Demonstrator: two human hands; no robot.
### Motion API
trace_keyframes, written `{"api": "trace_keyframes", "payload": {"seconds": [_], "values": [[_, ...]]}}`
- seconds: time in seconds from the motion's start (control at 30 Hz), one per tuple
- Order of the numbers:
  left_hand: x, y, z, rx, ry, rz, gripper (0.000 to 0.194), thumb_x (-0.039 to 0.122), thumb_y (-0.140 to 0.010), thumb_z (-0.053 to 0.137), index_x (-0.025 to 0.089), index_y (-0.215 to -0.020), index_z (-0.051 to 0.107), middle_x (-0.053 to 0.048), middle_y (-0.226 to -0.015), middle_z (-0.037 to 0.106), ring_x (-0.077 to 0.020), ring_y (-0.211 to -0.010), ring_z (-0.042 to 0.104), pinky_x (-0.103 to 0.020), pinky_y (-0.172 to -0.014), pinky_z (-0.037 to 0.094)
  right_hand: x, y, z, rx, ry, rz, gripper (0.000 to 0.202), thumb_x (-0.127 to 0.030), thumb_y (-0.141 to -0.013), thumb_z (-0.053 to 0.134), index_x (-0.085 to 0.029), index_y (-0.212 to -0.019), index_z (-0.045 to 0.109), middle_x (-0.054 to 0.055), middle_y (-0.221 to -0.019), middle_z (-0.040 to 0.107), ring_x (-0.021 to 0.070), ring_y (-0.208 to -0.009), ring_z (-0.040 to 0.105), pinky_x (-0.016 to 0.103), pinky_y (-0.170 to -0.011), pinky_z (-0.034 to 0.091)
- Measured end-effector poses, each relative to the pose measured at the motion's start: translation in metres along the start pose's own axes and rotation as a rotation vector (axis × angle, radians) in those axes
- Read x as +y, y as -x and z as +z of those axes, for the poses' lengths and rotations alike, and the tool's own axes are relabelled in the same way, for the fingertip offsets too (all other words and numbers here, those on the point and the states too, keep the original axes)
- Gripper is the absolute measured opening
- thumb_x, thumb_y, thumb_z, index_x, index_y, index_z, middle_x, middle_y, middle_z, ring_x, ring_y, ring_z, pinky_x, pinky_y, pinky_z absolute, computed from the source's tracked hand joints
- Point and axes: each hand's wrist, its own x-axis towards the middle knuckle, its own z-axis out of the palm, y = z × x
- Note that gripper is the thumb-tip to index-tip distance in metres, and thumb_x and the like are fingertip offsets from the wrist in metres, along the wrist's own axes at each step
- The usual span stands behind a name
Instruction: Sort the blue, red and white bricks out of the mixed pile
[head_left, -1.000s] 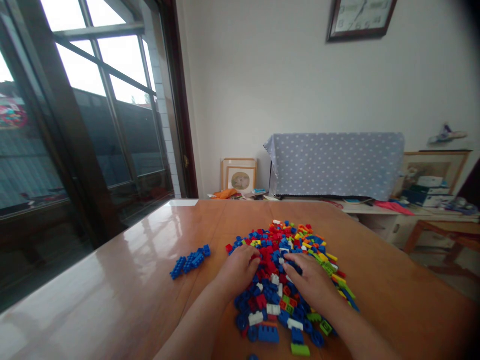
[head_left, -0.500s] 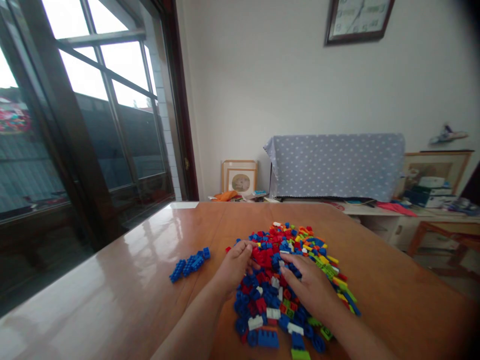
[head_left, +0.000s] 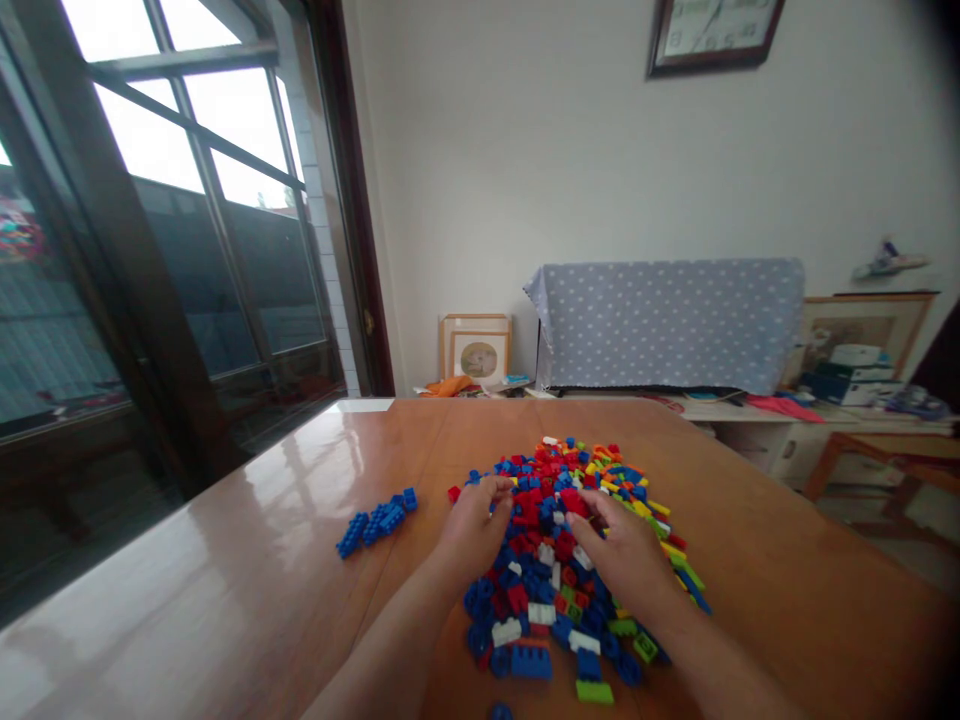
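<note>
Head view: two bare hands over one heap of toy bricks [head_left: 540, 583] on a table.
Table: one, wooden [head_left: 225, 610], brown and glossy, with pale window light reflected on its left part and a thin seam line running lengthwise.
Brick heap: hard, smooth-looking plastic, too many pieces to count; red, blue, white, yellow, orange and lime, mostly boxy and studded, with some round blue pieces among them. It lies right of the seam, between and around the hands.
Near edge of the heap: three white bricks [head_left: 541, 614] stand out, with one long studded blue brick [head_left: 531, 662] and one lime brick [head_left: 595, 692] in front.
Blue row: at least four studded blue bricks [head_left: 379, 522] in a slanting line, touching or nearly so, well apart from the heap on its left.
Left hand: one [head_left: 478, 525], at the heap's left side, fingers bent and thumb a little apart; cannot tell whether they hold a piece.
Right hand: one [head_left: 621, 545], over the heap's right side, fingers curved, the gap to the thumb narrow; one red brick [head_left: 572, 501] shows at the fingertips, but cannot tell whether it is gripped.
Wall: one square-cornered clock [head_left: 712, 40], dark-framed.
Cloth: one [head_left: 667, 322], grey-blue with pale dots, draped behind the table.
</note>
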Motion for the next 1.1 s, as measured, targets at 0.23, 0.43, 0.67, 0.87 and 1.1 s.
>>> {"api": "trace_keyframes", "payload": {"seconds": [0.23, 0.43, 0.67, 0.87, 1.1], "values": [[-0.003, 0.003, 0.012, -0.089, -0.480, 0.090, 0.038, 0.030, -0.092, 0.051, 0.027, -0.128, 0.063, -0.009, -0.143, 0.055, -0.0336, -0.138, 0.038, -0.055, -0.111, 0.032, 0.003, -0.001, 0.002, -0.026, -0.006, -0.002, 0.036, -0.044, -0.091, 0.053, -0.023, -0.116, 0.066, 0.008, -0.115, 0.071, 0.0258, -0.106, 0.066, 0.038, -0.091, 0.050], [0.006, 0.004, 0.016, -0.151, -0.493, 0.135, 0.029, 0.026, -0.088, 0.052, 0.028, -0.110, 0.070, -0.006, -0.139, 0.057, -0.0331, -0.135, 0.040, -0.053, -0.111, 0.032, 0.001, 0.001, 0.005, -0.071, 0.009, -0.018, 0.036, -0.038, -0.090, 0.053, -0.023, -0.121, 0.064, 0.007, -0.122, 0.069, 0.0246, -0.110, 0.065, 0.036, -0.091, 0.050], [0.025, 0.008, 0.007, -0.152, -0.487, 0.116, 0.021, 0.024, -0.079, 0.059, 0.027, -0.096, 0.069, -0.006, -0.104, 0.069, -0.0305, -0.110, 0.053, -0.047, -0.096, 0.038, 0.004, 0.000, -0.002, -0.073, 0.086, 0.019, 0.031, -0.034, -0.086, 0.057, -0.023, -0.114, 0.064, 0.007, -0.116, 0.070, 0.0241, -0.104, 0.065, 0.035, -0.087, 0.049], [0.019, 0.005, 0.003, -0.152, -0.479, 0.095, 0.031, 0.023, -0.075, 0.061, 0.027, -0.105, 0.067, -0.007, -0.111, 0.068, -0.0307, -0.111, 0.054, -0.046, -0.096, 0.038, 0.002, -0.001, -0.012, -0.126, 0.183, -0.005, 0.024, -0.032, -0.082, 0.060, -0.024, -0.104, 0.065, 0.005, -0.105, 0.071, 0.0234, -0.096, 0.064, 0.032, -0.080, 0.045], [0.015, 0.005, 0.003, -0.150, -0.495, 0.045, 0.021, 0.021, -0.074, 0.061, 0.027, -0.093, 0.068, -0.006, -0.107, 0.065, -0.0297, -0.106, 0.055, -0.043, -0.089, 0.041, -0.007, 0.006, -0.009, -0.215, 0.269, -0.093, 0.020, -0.028, -0.080, 0.063, -0.027, -0.100, 0.064, 0.002, -0.104, 0.070, 0.0238, -0.101, 0.061, 0.032, -0.082, 0.041]]}}
